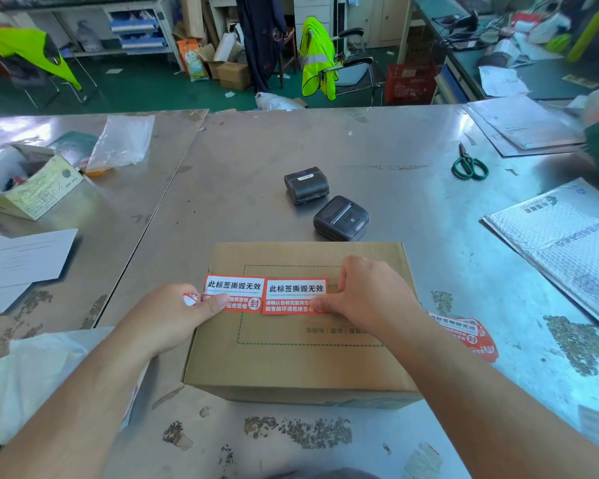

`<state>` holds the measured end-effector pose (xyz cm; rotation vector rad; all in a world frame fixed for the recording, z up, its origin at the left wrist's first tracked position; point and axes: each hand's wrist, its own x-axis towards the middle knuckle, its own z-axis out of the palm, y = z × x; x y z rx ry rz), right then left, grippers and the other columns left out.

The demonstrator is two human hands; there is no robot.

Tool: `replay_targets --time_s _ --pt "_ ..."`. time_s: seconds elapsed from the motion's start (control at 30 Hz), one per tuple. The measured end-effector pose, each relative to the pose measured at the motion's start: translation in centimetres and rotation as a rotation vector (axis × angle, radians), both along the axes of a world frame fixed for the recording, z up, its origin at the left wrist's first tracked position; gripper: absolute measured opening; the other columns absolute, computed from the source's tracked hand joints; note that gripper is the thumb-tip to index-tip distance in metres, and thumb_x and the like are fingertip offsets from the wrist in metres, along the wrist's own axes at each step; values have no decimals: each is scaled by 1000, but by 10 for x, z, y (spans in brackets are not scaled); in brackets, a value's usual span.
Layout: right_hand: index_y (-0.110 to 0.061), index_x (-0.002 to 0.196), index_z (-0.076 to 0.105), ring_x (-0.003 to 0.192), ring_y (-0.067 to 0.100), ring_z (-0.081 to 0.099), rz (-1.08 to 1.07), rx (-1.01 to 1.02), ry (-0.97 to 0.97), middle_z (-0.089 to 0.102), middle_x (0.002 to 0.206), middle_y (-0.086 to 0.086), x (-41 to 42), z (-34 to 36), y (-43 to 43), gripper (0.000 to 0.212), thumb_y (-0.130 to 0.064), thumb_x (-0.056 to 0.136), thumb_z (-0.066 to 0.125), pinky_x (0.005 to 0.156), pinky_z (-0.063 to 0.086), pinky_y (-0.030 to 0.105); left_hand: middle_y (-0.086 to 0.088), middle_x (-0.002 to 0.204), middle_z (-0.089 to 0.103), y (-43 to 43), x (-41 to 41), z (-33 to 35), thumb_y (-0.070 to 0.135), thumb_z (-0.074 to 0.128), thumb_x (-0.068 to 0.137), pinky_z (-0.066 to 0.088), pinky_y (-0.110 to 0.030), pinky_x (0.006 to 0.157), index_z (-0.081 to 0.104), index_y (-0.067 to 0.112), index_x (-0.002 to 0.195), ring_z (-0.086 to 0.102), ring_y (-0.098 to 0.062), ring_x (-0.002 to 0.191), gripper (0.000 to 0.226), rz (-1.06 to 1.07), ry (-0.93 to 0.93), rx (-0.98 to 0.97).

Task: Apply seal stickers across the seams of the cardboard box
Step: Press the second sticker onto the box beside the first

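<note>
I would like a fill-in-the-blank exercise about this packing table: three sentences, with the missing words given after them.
On top of the cardboard box lie ____ red and white seal stickers.
The scissors on the metal table have ____ handles.
Beyond the box sit two small printers, both ____ in colour.
Missing words: two; green; black.

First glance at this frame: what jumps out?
A strip of red-and-white seal stickers is held across the top of the cardboard box at centre, pinched at its ends by the left hand and right hand. Behind the box sit a black portable printer and a second printer. Green-handled scissors lie far right.
</note>
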<state>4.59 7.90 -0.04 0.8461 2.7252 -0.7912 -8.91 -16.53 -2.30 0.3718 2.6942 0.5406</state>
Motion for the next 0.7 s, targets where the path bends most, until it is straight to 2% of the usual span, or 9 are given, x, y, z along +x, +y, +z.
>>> replay_targets --time_s 0.07,0.23,0.4,0.53,0.63,0.7 --pt "-19 85 47 68 17 53 7 11 2 58 82 -1 0 0 0 50 -58 77 77 48 33 28 -13 73 64 -2 -1 -3 71 58 79 33 -31 61 58 8 73 60 -28 71 63 6 -8 29" --pt "-19 85 47 66 14 51 20 22 1 57 80 -3 1 -1 0 50 -59 78 75 48 33 27 -7 76 67 3 -3 -3 69 46 87 39 -32 60 61 12 75 62 -24 75 60 -6 94 -46" --pt "-19 87 47 66 14 52 27 27 -5 59 82 -1 1 0 0 50 -61 79 74 48 33 28 -5 65 63 9 -9 -4 66 40 91 38 -30 57 59 16 70 62 -26 67 57 -20 69 -105" --pt "-18 88 49 71 18 55 24 24 -2 61 85 0 1 0 0 50 -60 78 75 49 34 28 -1 74 60 16 0 3 70 40 87 42 -30 61 58 19 79 58 -26 76 55 84 289 -251" --pt "-18 87 49 77 22 59 14 16 9 64 89 3 2 -3 1 50 -60 78 75 50 36 28 0 75 58 29 12 13 69 51 83 38 -30 59 55 23 85 54 -28 74 47 113 448 -137" --pt "-18 86 47 76 23 59 12 10 7 65 90 4 2 -3 1 50 -60 78 75 49 35 29 3 71 59 43 24 16 69 55 80 40 -30 56 53 22 78 55 -25 69 47 49 401 -36"
